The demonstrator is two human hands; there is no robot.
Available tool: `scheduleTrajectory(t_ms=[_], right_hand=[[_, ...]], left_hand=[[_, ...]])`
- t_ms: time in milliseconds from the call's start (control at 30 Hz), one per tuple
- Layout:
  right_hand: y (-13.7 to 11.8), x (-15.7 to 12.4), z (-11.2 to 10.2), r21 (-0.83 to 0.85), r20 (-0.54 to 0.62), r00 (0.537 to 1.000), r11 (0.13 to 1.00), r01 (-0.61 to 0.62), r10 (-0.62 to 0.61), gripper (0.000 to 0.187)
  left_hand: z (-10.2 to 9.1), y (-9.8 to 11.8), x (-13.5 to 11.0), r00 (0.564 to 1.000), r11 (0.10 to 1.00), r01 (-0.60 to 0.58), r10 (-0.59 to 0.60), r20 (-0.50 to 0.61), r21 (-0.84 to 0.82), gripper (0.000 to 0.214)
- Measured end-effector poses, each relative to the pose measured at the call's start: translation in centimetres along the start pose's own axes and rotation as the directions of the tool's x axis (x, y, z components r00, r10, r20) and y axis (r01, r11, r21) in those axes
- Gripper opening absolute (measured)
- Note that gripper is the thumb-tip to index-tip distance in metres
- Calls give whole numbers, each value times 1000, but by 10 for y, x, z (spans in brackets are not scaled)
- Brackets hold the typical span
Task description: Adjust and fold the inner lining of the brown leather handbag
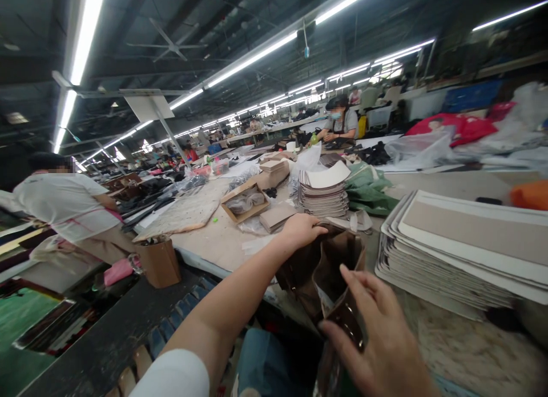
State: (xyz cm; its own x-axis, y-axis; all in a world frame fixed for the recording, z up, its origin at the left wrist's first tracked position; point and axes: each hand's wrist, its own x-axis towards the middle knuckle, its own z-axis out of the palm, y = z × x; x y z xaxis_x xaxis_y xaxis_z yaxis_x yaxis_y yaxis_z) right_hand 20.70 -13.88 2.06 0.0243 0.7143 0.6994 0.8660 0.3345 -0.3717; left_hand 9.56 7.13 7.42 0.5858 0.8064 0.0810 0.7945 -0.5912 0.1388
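My left hand (pixel 302 230) reaches forward over the worktable (pixel 222 240) and grips the top edge of a dark brown leather piece (pixel 327 265). The fingers curl over that edge. My right hand (pixel 377 334) is at the lower right, thumb and fingers pinched on the near end of the same brown piece, where a shiny strap part (pixel 349 323) shows. The piece stands up off the table between both hands.
A thick stack of grey-white boards (pixel 462 248) lies right of my hands. A pile of curved cut pieces (pixel 323 194), an open cardboard box (pixel 246 205) and green cloth (pixel 368 191) sit behind. A person in a white shirt (pixel 71 205) bends at left; another sits far back (pixel 340 123).
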Motion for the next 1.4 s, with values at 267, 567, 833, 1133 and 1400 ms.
scheduleTrajectory(t_ms=[267, 567, 833, 1133, 1400], right_hand=[[-34, -41, 28, -83, 54, 996, 994, -68, 73, 92], [6, -35, 10, -20, 195, 961, 980, -198, 198, 94], [114, 22, -35, 50, 390, 910, 983, -175, 142, 86], [138, 22, -14, 118, 303, 939, 972, -204, 161, 61], [123, 30, -22, 224, 323, 923, 930, -291, 211, 51]], left_hand=[[3, 5, 7, 998, 994, 62, -60, -28, 86, 34], [-7, 9, 2, 992, 978, 122, -115, -49, 168, 38], [-40, -12, -58, 932, 972, 216, -233, 278, 90, 31], [-30, 16, -68, 960, 957, -277, 273, 64, 82, 76], [-19, 37, -40, 896, 900, -433, 423, 137, 57, 24]])
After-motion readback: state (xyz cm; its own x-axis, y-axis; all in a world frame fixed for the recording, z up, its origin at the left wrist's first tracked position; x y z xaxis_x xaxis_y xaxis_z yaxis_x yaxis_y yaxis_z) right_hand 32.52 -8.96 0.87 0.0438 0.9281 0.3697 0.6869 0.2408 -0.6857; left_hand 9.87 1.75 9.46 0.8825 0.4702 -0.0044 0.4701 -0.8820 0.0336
